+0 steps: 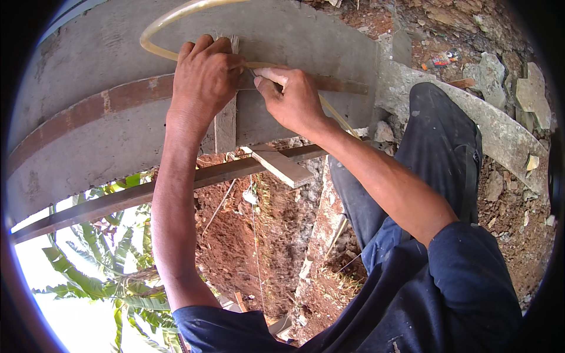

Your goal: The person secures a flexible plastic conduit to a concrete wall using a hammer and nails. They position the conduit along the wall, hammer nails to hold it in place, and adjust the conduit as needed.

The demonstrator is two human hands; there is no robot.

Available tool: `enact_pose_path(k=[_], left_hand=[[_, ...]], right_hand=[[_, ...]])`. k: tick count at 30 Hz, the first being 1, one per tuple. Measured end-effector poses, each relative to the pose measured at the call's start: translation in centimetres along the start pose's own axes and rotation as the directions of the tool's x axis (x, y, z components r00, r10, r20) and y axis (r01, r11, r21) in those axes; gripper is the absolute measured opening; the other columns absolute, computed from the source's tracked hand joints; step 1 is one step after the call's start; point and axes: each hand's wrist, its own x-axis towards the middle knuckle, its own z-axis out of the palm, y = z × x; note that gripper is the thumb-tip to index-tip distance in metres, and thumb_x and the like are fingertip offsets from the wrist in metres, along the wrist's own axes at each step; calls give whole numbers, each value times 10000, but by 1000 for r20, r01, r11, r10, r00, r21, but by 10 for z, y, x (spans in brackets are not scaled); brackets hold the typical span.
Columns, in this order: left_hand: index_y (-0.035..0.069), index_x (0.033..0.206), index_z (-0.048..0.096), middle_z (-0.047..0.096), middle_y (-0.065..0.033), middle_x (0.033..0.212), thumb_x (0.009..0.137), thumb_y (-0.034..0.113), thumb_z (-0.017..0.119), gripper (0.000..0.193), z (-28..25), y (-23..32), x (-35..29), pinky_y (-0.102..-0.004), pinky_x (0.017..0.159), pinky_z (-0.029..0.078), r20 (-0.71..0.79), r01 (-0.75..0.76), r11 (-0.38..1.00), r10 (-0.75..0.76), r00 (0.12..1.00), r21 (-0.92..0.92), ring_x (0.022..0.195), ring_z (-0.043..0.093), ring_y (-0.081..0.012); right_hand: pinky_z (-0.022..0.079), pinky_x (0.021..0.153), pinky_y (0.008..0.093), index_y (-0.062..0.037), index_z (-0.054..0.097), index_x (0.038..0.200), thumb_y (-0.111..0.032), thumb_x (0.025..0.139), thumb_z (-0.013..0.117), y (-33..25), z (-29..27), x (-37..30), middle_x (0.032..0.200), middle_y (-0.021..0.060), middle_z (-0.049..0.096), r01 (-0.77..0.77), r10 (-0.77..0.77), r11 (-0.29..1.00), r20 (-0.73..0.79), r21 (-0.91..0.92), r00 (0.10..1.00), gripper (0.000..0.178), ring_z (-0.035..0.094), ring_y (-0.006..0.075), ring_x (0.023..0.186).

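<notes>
A yellowish translucent hose [158, 25] loops down from the top and passes behind my left hand [206, 73]. My left hand is closed around the hose, knuckles up, against an upright wooden strip [225, 126] on the grey concrete face [132, 123]. Just to its right, my right hand [288, 97] is closed in a pinch, thumb and forefinger together beside the hose. A small dark tip shows at these fingers, too small to name. The hose runs on behind my right hand and comes out below it.
A reddish-brown band [70, 120] crosses the concrete. Below lies a long dark wooden bar [118, 203], with a short board [282, 166] across it. Reddish soil [229, 235] drops away underneath, and a string [256, 247] hangs there. Rubble [532, 94] lies at right, banana leaves [88, 259] at left.
</notes>
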Motion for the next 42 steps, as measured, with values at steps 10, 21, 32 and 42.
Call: enact_pose_path(k=[10,21,32,42], left_hand=[[148,950,770,620,-13,862,841,186,680,146,2,0,-5,-361,841,410,-9,8,1000,-8,1000,16,880,551,-202],[140,943,769,622,-15,872,835,175,677,146,-4,5,-14,-363,840,407,11,34,999,-34,999,11,887,553,-207],[143,936,771,626,-17,870,828,163,677,144,0,2,-8,-362,842,409,-18,20,1000,-20,1000,-7,889,555,-212],[162,884,784,644,-32,881,801,164,695,122,0,3,-8,-356,840,417,-18,35,999,-35,999,-9,927,572,-200]], right_hand=[[488,595,332,13,709,1075,-161,913,632,0,2,-1,891,180,721,-3,3,999,15,46,1000,249,620,186,616],[486,595,349,12,724,1000,-148,877,646,-11,-2,-2,815,182,703,17,-12,999,102,-50,995,217,635,212,609],[461,525,336,14,731,943,-126,851,641,-14,-4,9,641,157,659,-29,35,998,102,-63,994,190,605,185,527],[482,558,362,20,706,829,-99,810,627,-16,3,12,633,187,633,27,-23,996,42,-90,999,144,612,243,537]])
